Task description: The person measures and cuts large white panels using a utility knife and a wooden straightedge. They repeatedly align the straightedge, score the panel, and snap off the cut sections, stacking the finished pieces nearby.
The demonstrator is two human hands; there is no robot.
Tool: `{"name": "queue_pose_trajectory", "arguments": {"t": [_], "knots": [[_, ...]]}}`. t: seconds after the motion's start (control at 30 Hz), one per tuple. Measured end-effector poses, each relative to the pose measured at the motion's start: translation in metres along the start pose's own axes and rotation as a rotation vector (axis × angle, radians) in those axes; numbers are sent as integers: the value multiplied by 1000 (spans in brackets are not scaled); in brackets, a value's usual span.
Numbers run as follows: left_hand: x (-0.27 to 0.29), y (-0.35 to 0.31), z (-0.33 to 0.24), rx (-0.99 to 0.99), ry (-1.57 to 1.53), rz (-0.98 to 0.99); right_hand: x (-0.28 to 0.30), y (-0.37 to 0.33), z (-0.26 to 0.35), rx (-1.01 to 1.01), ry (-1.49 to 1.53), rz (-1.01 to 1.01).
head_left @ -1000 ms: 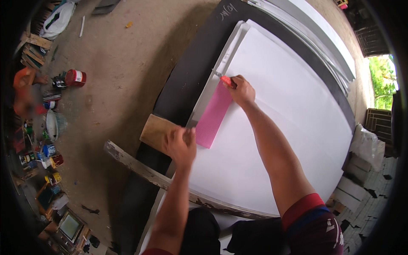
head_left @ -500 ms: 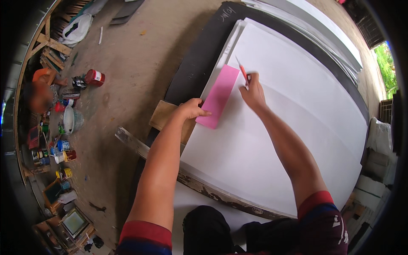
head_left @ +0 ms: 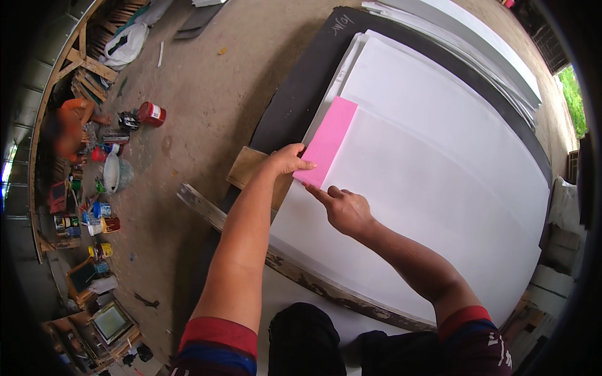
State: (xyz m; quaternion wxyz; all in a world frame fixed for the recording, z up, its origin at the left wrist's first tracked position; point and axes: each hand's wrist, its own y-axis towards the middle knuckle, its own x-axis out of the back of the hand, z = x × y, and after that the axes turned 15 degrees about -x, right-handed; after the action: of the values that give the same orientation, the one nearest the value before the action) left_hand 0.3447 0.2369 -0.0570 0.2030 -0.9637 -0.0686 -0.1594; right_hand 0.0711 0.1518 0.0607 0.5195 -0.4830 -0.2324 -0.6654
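A flat pink strip (head_left: 330, 135) with fine lines lies along the left edge of a stack of large white sheets (head_left: 426, 182). My left hand (head_left: 290, 159) grips its left side near the close end, thumb resting on top. At that same end, the outstretched index finger of my right hand (head_left: 343, 207) touches the strip's near edge. The other fingers of my right hand are curled in, and whatever they hold is hidden; the red-handled craft knife does not show now.
Under the sheets lies a black board (head_left: 282, 103), with a wooden block (head_left: 248, 168) and a worn wooden bar (head_left: 200, 203) at its left. Across the floor, another person (head_left: 69, 131) sits among paint cans, including a red can (head_left: 152, 114). More sheets (head_left: 464, 53) are stacked beyond.
My right hand has come from the strip's far end down to its near end, and the knife has gone out of sight. My left hand keeps its hold on the strip.
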Motion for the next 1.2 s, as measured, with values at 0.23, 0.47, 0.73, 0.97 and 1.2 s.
{"name": "queue_pose_trajectory", "arguments": {"t": [0.23,0.47,0.73,0.97,1.2], "knots": [[0,3,-2,28,51,-4,-8,6,3,-26,-107,6],[0,6,2,-1,53,-15,-6,20,24,-40,-169,74],[1,5,-12,37,87,-14,16,11,22,-82,-217,173],[-68,-60,-79,-187,758,-723,22,-6,-50,-708,610,82],[-209,-77,-113,-94,549,-930,-10,6,-64,-867,773,-91]]}}
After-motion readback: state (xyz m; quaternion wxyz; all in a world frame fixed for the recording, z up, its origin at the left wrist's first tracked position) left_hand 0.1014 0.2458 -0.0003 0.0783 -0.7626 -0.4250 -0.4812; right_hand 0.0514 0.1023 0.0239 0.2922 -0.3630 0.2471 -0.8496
